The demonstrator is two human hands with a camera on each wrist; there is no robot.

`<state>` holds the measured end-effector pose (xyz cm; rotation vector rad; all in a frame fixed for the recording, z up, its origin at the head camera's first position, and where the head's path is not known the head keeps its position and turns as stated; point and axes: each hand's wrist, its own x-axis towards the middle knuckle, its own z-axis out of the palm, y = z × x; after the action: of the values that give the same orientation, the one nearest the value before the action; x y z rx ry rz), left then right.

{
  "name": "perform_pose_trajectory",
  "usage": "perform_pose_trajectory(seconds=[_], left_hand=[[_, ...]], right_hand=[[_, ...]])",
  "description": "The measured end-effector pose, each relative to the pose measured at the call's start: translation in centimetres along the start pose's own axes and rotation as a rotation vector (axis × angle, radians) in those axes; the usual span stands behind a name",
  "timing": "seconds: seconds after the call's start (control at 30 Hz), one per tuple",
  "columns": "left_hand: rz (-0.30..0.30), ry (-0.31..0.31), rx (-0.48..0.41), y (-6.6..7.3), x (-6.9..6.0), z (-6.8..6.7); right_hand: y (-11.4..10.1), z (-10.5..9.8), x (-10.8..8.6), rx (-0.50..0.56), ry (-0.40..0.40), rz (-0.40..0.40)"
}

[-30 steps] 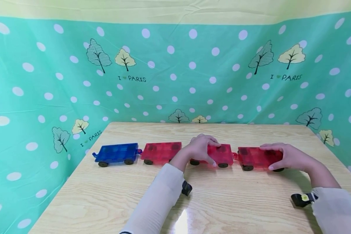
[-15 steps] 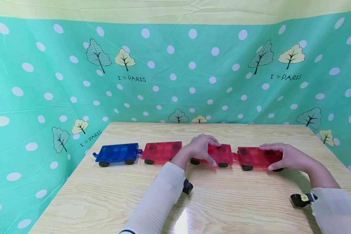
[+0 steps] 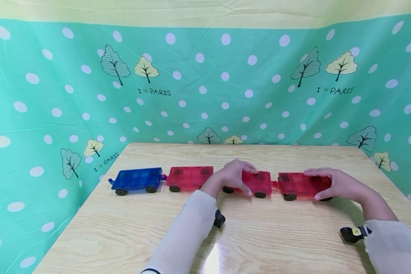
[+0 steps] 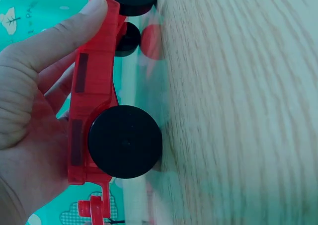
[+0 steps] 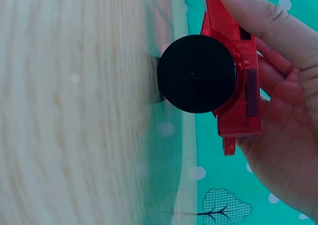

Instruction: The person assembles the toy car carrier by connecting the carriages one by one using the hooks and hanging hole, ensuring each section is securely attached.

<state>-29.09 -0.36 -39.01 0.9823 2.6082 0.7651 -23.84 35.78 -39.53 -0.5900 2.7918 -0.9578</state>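
Note:
A row of see-through toy train cars with black wheels stands across the wooden table. My left hand grips the third one, a red train car, thumb on its near side and fingers over the far side. In the left wrist view my thumb presses against the side of that red car. The rightmost red train car is held at its right end by my right hand. Its wheel shows large in the right wrist view. The two held cars meet at a small red coupling; whether it is hooked is hard to tell.
To the left stand another red train car and, at the row's end, a blue train car, touching at their coupling. A green dotted cloth hangs behind the table. Black wrist cameras sit below both hands.
In the last half second my left hand has brought its red car slightly toward me and left. The right hand and its car have hardly moved.

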Motion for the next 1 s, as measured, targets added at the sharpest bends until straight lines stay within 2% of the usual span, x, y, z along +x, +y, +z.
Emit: perform_pose_trajectory(seconds=[0.2, 0.37, 0.53, 0.7, 0.83, 1.0], left_hand=[[0.008, -0.011, -0.048, -0.2, 0.0, 0.0], [0.009, -0.007, -0.05, -0.2, -0.2, 0.0], [0.035, 0.006, -0.026, -0.3, -0.6, 0.0], [0.076, 0.033, -0.066, -0.6, -1.4, -0.3], [0.097, 0.058, -0.134, -0.6, -2.1, -0.6], [0.056, 0.071, -0.284, -0.6, -3.0, -0.9]], right_hand=[[0.2, -0.1, -0.1, 0.012, 0.001, 0.001], [0.2, 0.0, 0.0, 0.02, 0.001, -0.003], [0.0, -0.2, 0.0, 0.009, 0.002, -0.01], [-0.5, -0.3, 0.0, -0.028, 0.009, -0.001], [-0.9, 0.0, 0.0, -0.006, 0.051, 0.013], [-1.2, 0.2, -0.2, 0.036, 0.129, 0.049]])
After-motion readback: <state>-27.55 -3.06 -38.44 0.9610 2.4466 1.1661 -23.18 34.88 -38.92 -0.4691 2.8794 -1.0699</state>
